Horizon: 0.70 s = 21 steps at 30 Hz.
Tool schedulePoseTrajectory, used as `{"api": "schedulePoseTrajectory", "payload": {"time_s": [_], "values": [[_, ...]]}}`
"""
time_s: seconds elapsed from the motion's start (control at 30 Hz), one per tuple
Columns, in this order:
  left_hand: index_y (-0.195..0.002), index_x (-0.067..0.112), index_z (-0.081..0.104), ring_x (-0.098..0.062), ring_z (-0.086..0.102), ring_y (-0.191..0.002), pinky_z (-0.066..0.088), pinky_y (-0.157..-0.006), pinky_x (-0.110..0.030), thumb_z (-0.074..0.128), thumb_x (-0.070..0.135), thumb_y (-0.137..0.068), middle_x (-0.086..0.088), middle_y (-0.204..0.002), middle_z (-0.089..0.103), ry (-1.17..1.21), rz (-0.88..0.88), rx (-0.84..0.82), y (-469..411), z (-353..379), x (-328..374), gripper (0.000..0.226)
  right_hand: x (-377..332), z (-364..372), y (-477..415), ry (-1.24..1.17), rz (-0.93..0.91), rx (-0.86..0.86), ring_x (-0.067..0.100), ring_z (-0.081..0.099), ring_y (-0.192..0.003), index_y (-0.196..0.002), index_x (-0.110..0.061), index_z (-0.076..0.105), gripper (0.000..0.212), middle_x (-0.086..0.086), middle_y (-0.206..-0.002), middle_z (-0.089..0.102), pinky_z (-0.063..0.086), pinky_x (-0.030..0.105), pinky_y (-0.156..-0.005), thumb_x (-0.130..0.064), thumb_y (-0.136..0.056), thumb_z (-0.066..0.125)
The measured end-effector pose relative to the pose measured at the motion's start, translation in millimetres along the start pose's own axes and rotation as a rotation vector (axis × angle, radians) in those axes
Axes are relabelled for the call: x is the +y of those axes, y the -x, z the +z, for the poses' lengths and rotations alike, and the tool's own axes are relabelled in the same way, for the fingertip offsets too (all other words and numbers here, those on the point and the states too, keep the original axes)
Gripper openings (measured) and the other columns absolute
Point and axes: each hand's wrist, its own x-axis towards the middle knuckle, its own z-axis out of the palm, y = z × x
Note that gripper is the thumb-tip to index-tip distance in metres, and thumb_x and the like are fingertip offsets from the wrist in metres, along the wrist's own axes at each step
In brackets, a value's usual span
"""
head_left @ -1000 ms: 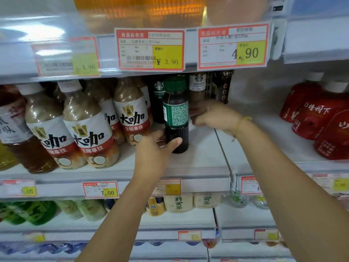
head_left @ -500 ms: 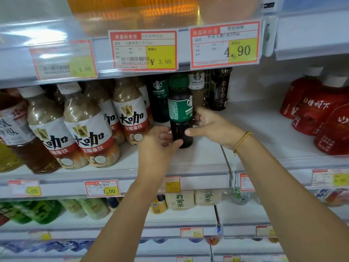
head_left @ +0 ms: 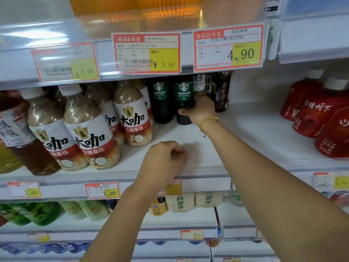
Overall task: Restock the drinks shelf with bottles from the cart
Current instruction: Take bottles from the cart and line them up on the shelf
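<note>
1 Americano btl (head_left: 184, 91) upright, axis vert | R hand (head_left: 200, 110) grips

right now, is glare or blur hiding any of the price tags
Head view: glare washes out the left price tag; the 3.90 tag and 4.90 tag read fine; the left hand is slightly soft; the wide lens bends the shelf edge.
</note>
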Motion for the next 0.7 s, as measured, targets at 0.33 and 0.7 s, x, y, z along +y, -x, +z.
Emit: {"api": "schedulePoseTrajectory", "payload": {"time_s": [0.33, 0.7], "values": [[-0.103, 0.021, 0.071, -0.007, 0.062, -0.097, 0.045, -0.089, -0.019, 0.059, 0.019, -0.085, 0.009, -0.104, 0.07, -0.022, 0.042, -0.041, 2.3, -5.7, -4.0, 0.021, 3.3, 12.3, -8.6, -0.021, -0.023, 0.019, 0.018, 0.063, -0.105, -0.106, -0.006, 0.068, 0.038, 0.007, -0.113, 0.069, 0.037, 0.01, -0.073, -0.024, -0.074, 0.078], [-0.093, 0.035, 0.066, 0.006, 0.061, -0.085, 0.044, -0.071, -0.006, 0.064, 0.032, -0.084, 0.023, -0.096, 0.067, 0.277, 0.117, -0.045, 69.9, -22.6, 13.1, 0.009, -21.2, -19.9, 25.2, 0.299, -0.049, -0.106, 0.024, 0.061, -0.106, -0.106, -0.007, 0.067, 0.04, 0.011, -0.113, 0.068, 0.043, 0.025, -0.077, -0.04, -0.085, 0.063]]}}
